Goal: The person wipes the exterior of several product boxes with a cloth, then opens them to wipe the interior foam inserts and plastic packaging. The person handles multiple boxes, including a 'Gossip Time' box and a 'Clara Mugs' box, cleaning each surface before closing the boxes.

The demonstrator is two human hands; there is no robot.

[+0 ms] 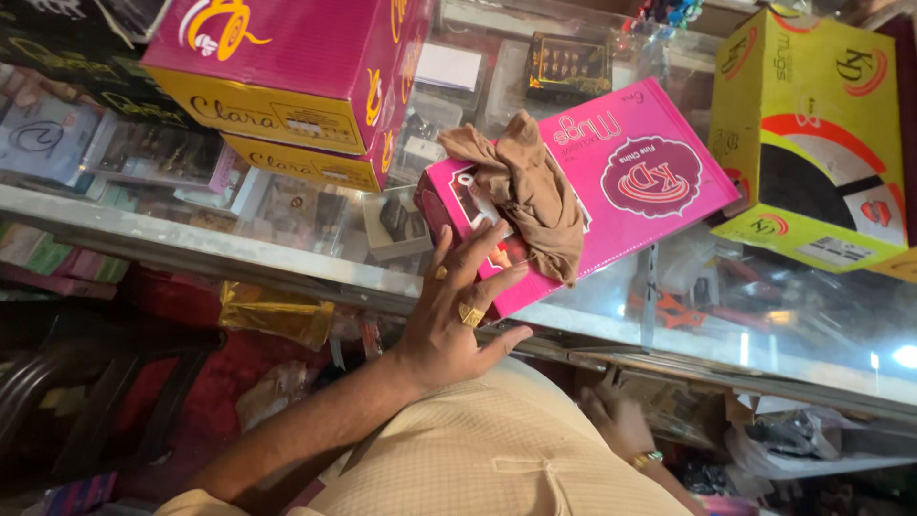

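— Where is the left hand (457, 320)?

— On the near corner of the flat pink carton (611, 182), which lies on the glass counter (287, 256). The fingers (475, 250) are spread and pressed flat against the carton's end and top edge — touching, not closed around anything. Two gold rings show on that hand.

— And what lies on the carton?

— A crumpled brown cloth (527, 186), draped over the near end, just above the fingertips. I cannot tell if a fingertip touches it.

— The right hand (616, 420)?

— Low, below the counter edge, beside the cream shirt (497, 449). It wears a wristwatch (646, 460). The fingers look loosely curled, but the hand is dim and partly hidden, so I cannot tell whether it holds something.

— What else is about?

— Two stacked magenta-and-yellow boxes (296, 72) stand on the counter to the left of the carton, well apart from the hand. A yellow box (812, 134) stands to the right, near the carton's far corner. Under the glass lie small packets and trinkets, too blurred to name. A gold foil wrapper (272, 313) sits below the counter's front edge, near the left forearm.
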